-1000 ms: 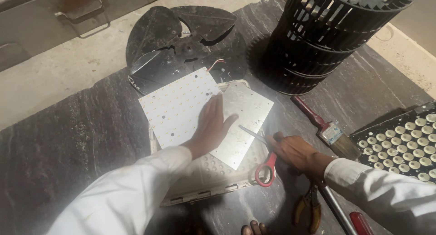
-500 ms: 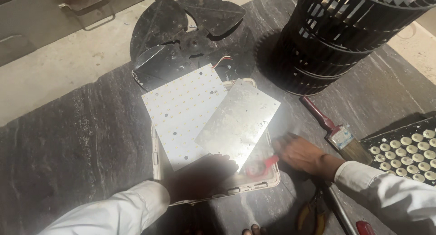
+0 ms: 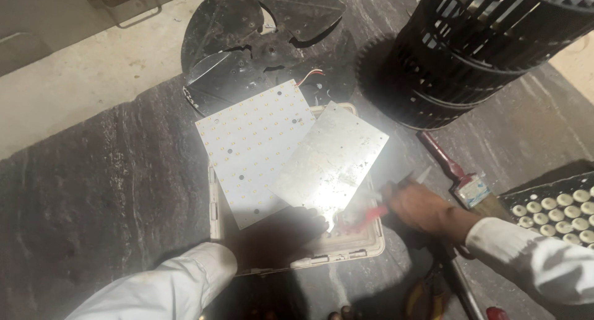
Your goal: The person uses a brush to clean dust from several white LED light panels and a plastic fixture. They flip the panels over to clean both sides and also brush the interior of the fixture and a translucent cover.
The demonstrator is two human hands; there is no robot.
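- Our left hand (image 3: 281,236) lay in deep shadow at the near edge of the plain grey metal plate (image 3: 328,165); its fingers reached the plate's lower corner, but we could not tell whether they were closed on it or only resting there.
- Our right hand (image 3: 421,208) was curled round the red-handled scissors (image 3: 377,208), whose pale blades pointed up and to the right, just past the plate's right edge.
- The grey plate sat tilted, its left part overlapping the white square board dotted with small yellow LEDs (image 3: 250,147).
- Both boards rested on the shallow white plastic housing (image 3: 337,255), whose rim showed below and to the left of them.
- The housing stood on the dark mottled stone surface (image 3: 105,190).
- Behind the boards lay a flat black fan blade disc (image 3: 260,41), cracked and dusty, with thin red and white wires (image 3: 309,77) showing at its near edge.
- To the right of the disc stood a black slatted blower drum (image 3: 470,47), well apart from our hands.
- A paintbrush with a dark red handle and metal ferrule (image 3: 458,171) lay just beyond our right hand.
- At the far right edge was a dark tray of round white lenses (image 3: 557,208), beside our white right sleeve (image 3: 532,258).
- Yellow-handled pliers (image 3: 427,295) lay at the bottom, under our right forearm.
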